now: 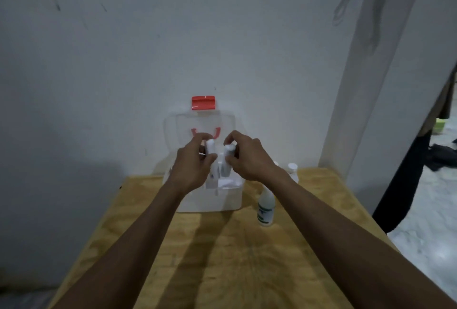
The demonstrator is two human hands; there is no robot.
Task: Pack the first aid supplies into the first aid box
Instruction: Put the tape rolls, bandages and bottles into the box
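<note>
A white first aid box [230, 201] stands open at the far edge of the wooden table [222, 259]. Its clear lid [173, 125] with a red latch [203, 102] leans back against the wall. My left hand [191, 168] grips a white bottle [211, 146] upright over the box. Close beside it, my right hand [247, 157] grips a second white bottle [226, 160], also above the box's opening. White packets [228, 183] lie inside the box, partly hidden by my hands.
Right of the box stands a white bottle with a green label [265, 206]. Behind it are two more white-capped bottles [292, 170], one mostly hidden by my right forearm. A white wall rises directly behind the table. Dark fabric [405, 185] hangs at the right.
</note>
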